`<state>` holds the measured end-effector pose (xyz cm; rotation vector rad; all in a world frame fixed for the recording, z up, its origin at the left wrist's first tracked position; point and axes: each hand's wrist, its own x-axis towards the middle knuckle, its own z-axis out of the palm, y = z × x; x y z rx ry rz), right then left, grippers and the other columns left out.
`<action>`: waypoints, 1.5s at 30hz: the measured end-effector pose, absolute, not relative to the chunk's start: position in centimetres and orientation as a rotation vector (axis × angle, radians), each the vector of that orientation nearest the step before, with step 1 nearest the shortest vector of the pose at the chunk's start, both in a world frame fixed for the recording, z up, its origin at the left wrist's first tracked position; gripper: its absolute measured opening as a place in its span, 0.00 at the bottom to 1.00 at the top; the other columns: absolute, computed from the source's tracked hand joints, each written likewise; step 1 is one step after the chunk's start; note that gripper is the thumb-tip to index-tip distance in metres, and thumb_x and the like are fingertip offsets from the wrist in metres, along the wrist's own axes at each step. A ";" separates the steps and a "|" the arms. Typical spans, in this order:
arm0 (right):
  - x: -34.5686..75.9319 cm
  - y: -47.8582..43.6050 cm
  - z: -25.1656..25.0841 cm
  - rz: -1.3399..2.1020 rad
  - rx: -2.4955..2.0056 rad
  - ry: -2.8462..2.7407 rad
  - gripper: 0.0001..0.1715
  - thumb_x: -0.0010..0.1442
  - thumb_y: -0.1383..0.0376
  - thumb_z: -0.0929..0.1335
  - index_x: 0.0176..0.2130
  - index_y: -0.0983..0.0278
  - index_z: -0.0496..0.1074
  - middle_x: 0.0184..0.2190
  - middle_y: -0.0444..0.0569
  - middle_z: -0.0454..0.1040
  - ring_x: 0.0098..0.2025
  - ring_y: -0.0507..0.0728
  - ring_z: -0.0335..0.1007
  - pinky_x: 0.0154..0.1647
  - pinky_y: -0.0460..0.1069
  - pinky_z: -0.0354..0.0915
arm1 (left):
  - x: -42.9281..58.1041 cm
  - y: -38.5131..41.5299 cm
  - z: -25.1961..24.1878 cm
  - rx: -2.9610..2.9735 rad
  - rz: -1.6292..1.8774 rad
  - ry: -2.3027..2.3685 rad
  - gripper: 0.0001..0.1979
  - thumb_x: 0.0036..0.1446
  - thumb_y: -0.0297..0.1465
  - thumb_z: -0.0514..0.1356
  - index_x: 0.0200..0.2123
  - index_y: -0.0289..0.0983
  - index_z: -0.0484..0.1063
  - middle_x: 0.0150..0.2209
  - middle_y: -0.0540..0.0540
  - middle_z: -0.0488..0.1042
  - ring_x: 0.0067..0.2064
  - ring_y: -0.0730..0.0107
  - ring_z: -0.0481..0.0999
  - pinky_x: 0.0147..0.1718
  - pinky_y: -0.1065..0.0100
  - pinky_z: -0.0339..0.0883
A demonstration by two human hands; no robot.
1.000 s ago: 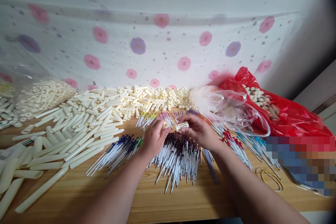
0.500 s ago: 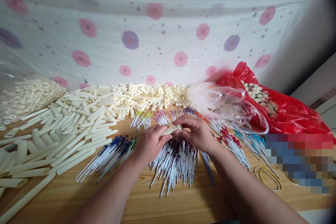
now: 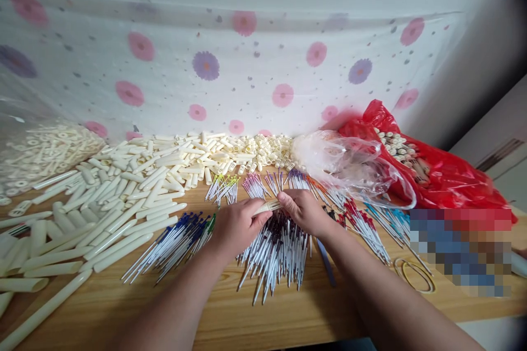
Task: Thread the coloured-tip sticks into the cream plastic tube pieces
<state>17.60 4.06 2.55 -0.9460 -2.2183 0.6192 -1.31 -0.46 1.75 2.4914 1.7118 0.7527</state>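
My left hand (image 3: 235, 226) grips one end of a cream plastic pen barrel (image 3: 267, 207) between thumb and fingers. At the other end, my right hand (image 3: 303, 211) is closed on the same barrel, its thumb lying along the top. Most of the barrel's right end is hidden by that hand. Directly beneath lies a thick fan of white pen refills with dark tops (image 3: 274, 252). Blue-topped refills (image 3: 175, 244) lie left of my left hand. Red-topped refills (image 3: 366, 227) are to the right of my right wrist.
Cream pen tubes (image 3: 119, 214) spread over the table's left and back. A clear bag of small parts (image 3: 49, 156) stands far left. A clear plastic bag (image 3: 346, 162) and a red bag (image 3: 457, 178) with cream pieces sit at right. Rubber bands (image 3: 414, 275) lie near the front right.
My right hand has turned and closed further over the barrel, its thumb now on top, covering the end that showed before. My left hand keeps its grip.
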 end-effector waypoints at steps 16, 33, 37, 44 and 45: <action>16.8 4.5 1.2 0.867 -0.840 -1.996 0.23 0.57 0.47 0.64 0.36 0.65 0.68 0.22 0.41 0.63 0.23 0.49 0.57 0.25 0.44 0.54 | -1.9 0.1 1.5 2.514 0.784 1.792 0.12 0.59 0.39 0.52 0.29 0.39 0.70 0.25 0.50 0.73 0.26 0.71 0.68 0.24 0.70 0.50; 16.7 4.1 1.4 0.633 -1.027 -2.069 0.27 0.63 0.50 0.57 0.23 0.64 0.63 0.18 0.42 0.58 0.21 0.49 0.53 0.24 0.45 0.52 | -1.6 0.0 1.4 2.490 0.708 1.804 0.13 0.60 0.40 0.53 0.32 0.39 0.70 0.30 0.49 0.75 0.29 0.70 0.70 0.26 0.70 0.51; 17.2 4.1 1.8 0.845 -0.831 -2.086 0.22 0.58 0.50 0.64 0.40 0.65 0.68 0.24 0.44 0.65 0.26 0.50 0.59 0.26 0.45 0.57 | -1.8 0.0 1.5 2.374 0.679 1.693 0.14 0.61 0.40 0.51 0.31 0.39 0.70 0.25 0.51 0.74 0.25 0.73 0.67 0.24 0.71 0.51; 16.6 4.1 1.1 0.623 -1.063 -2.056 0.28 0.62 0.48 0.57 0.21 0.64 0.61 0.16 0.41 0.57 0.20 0.49 0.53 0.23 0.45 0.52 | -1.7 0.0 1.7 2.458 0.674 1.784 0.16 0.60 0.43 0.51 0.32 0.38 0.71 0.29 0.48 0.75 0.26 0.71 0.68 0.24 0.71 0.49; 16.7 4.1 1.1 0.685 -1.005 -2.055 0.26 0.60 0.47 0.59 0.24 0.64 0.64 0.18 0.42 0.60 0.21 0.49 0.56 0.24 0.45 0.54 | -1.7 0.0 1.7 2.448 0.666 1.774 0.16 0.60 0.43 0.51 0.32 0.38 0.71 0.29 0.48 0.75 0.26 0.71 0.68 0.24 0.71 0.49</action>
